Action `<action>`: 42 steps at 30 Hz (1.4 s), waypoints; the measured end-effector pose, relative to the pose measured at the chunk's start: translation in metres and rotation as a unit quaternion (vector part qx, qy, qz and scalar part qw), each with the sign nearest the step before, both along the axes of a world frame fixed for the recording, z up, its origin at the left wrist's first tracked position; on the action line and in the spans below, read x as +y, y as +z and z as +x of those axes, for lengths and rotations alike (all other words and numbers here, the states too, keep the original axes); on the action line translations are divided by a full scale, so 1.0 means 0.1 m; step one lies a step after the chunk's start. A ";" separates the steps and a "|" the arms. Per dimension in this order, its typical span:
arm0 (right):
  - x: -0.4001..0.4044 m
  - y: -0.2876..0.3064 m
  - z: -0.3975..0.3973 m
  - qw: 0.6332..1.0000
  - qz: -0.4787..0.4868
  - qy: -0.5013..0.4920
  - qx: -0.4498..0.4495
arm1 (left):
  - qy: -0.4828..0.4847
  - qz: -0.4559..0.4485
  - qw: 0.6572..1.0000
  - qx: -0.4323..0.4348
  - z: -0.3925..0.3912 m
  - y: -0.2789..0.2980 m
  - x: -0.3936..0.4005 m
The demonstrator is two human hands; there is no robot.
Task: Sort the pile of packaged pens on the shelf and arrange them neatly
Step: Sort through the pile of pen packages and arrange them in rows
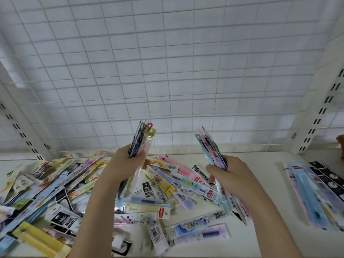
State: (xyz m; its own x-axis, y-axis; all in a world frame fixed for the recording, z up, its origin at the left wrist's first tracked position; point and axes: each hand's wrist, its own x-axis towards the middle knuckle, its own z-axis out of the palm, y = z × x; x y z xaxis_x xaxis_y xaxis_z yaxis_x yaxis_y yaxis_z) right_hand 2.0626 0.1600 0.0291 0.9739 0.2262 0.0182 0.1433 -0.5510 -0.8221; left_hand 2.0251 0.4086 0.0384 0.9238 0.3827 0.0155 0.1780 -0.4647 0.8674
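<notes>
The loose pile of flat, multicoloured plastic-packaged pens [115,192] covers most of the white shelf [260,229]; the bulk appears unsorted. The left hand [123,164] clamps one upright bundle [140,138]. The right hand [230,174] clamps another [212,148]. At far right, a neat row of packs [316,192] lies aligned.

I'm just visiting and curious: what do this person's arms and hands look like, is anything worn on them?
Both are bare. The left hand and right hand wear no gloves, and no rings, watch or bracelet show. Both forearms are uncovered as far as the picture's lower edge, with no sleeve in view. Nails are too blurred to judge.
</notes>
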 end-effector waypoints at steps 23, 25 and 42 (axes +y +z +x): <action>-0.20 -0.21 0.02 1.000 -0.030 0.004 0.005 | -0.184 0.457 0.847 0.201 0.47 -0.43 0.02; -0.19 -0.23 0.02 0.999 -0.038 0.006 0.008 | -0.173 0.454 0.854 0.184 0.44 -0.40 0.04; 0.07 -0.54 0.21 0.987 -0.162 0.016 0.012 | -0.032 0.276 0.961 -0.003 -0.05 -0.08 0.02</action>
State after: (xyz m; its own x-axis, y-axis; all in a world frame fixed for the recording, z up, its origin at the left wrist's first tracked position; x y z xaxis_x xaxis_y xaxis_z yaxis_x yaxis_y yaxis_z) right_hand 2.0834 0.1665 -0.0252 0.9654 0.2473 -0.0824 0.1483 -0.7810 -0.6066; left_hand 2.0204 0.4111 0.0308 0.9443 0.2575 0.2051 0.1301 -0.8642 0.4860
